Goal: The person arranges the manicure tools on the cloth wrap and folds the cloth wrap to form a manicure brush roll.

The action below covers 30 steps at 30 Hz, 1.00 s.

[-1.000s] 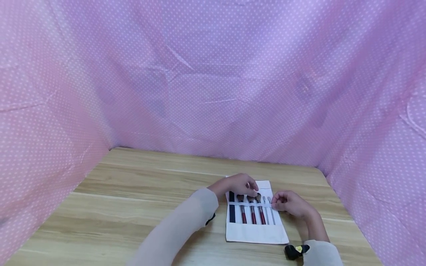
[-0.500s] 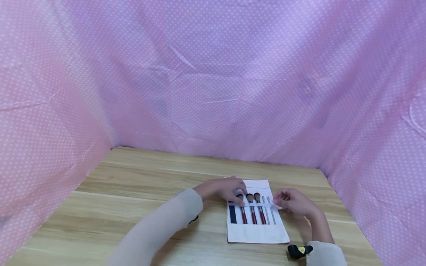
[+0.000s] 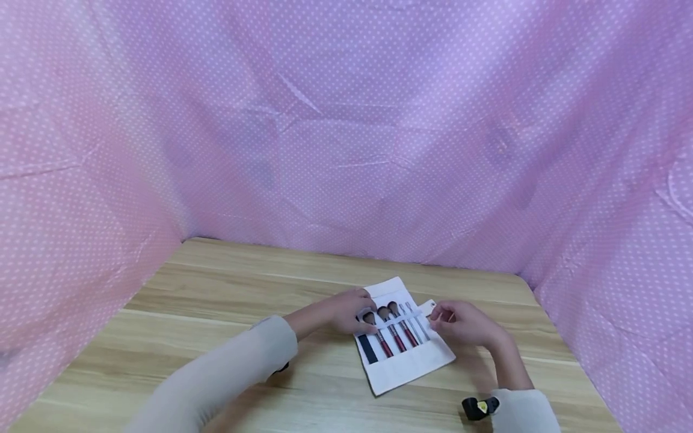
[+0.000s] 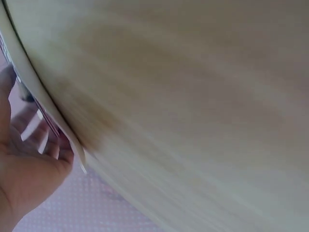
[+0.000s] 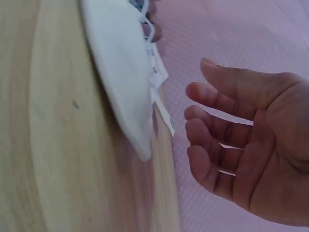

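Note:
A white fabric brush roll (image 3: 407, 365) lies opened out and turned at an angle on the table. Its white elastic band (image 3: 403, 320) runs over makeup brushes (image 3: 399, 329) with red handles and brown bristles, plus thin silver tools (image 3: 419, 325). A black strip (image 3: 367, 349) lies at its left side. My left hand (image 3: 346, 311) grips the roll's left edge, thumb over the band near the leftmost brush. Just off the right edge hovers my right hand (image 3: 465, 323), fingers loosely bent and holding nothing in the right wrist view. A white tab (image 3: 428, 307) with a snap sticks out there.
The wood-grain table (image 3: 216, 325) extends to the left and behind the roll. Pink dotted cloth (image 3: 346, 150) hangs around its back and sides. A black device (image 3: 477, 409) sits at my right sleeve's cuff.
My left hand has moved left from over the brushes to the roll's left edge. The roll has turned counterclockwise and shifted left. My right hand has let go of the band's right side.

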### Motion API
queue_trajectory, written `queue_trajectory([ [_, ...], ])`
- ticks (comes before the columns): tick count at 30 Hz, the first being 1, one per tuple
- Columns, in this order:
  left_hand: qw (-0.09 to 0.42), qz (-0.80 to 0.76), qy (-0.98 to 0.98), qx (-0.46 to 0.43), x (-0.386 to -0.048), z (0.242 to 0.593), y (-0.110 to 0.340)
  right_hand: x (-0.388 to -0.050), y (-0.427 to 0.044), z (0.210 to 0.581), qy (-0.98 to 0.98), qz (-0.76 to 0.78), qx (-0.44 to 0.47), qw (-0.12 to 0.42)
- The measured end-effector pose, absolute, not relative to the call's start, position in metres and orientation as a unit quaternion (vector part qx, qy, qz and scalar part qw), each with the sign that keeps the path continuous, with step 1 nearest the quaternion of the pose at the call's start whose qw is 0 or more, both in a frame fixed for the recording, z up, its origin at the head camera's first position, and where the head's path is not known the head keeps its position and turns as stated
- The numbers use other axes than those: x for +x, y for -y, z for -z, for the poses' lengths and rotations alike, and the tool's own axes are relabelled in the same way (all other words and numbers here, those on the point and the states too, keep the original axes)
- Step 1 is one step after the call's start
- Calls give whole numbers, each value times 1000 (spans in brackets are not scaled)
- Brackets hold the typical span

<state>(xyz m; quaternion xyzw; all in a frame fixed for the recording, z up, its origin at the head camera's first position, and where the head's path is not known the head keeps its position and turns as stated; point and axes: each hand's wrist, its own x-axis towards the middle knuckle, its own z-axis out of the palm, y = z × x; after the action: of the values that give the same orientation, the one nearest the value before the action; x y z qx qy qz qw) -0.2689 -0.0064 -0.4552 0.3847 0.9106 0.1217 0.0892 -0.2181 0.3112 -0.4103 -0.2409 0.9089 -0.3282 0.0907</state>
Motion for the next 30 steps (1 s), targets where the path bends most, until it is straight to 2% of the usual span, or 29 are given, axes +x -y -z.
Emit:
queue_trajectory([
  [9,48,-132,-941,307,-238,449,17,-214,-263,408,-927,225,-291,69],
  [22,16,-135,-962,235,-209,450,17,-176,-228,434,-968,29,-251,11],
  [26,15,-137,-964,229,-204,448,19,-168,-223,441,-964,10,-267,-4],
  [30,34,-141,-962,229,-201,446,22,-166,-222,445,-959,3,-283,-5],
])
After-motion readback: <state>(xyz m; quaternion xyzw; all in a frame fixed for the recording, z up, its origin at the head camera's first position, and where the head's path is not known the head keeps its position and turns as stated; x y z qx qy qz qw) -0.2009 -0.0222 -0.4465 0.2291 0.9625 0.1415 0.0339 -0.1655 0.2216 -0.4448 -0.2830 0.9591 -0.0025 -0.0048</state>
